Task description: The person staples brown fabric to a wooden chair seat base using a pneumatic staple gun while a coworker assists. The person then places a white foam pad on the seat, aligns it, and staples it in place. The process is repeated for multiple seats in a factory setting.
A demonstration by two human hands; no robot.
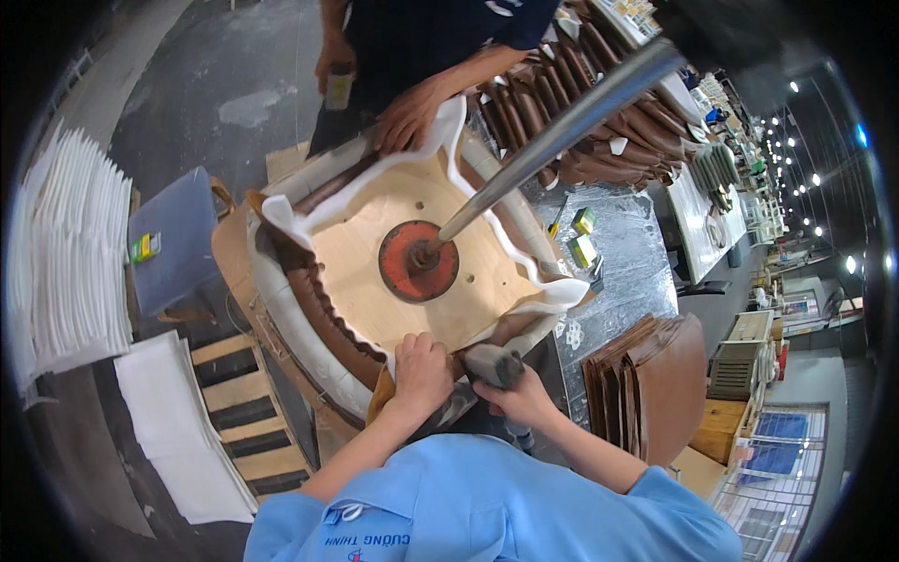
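Lying upside down on the work stand in the middle of the view, a round chair seat (pixel 412 272) shows its pale plywood underside, a flat disc with small drilled holes, ringed by white foam padding (pixel 281 309) and brown leather (pixel 323 309) that is gathered in pleats over the left rim. A rust-red circular metal plate (pixel 398 272) sits at the centre of the wood, and a smooth grey steel pole (pixel 562 126) rises from it toward the upper right. At the near edge, the left hand (pixel 420 370) is clenched in a fist on the leather and foam, pulling the covering over the wood. Just beside it, the right hand (pixel 524 398) has its fingers wrapped around a grey, blocky staple gun (pixel 492 365) whose nose presses against the seat edge. Across the seat, another person's hand (pixel 407 117) lies flat on the white foam at the far rim, and that person's other hand grips a small can (pixel 337 89). Further out, stacks of white foam sheets (pixel 70 253) stand at the left, a wooden pallet (pixel 248 417) lies below them, curved brown seat shells (pixel 646 379) lean at the right, and 2 small green boxes (pixel 582 236) rest on a dark, shiny table (pixel 627 262).
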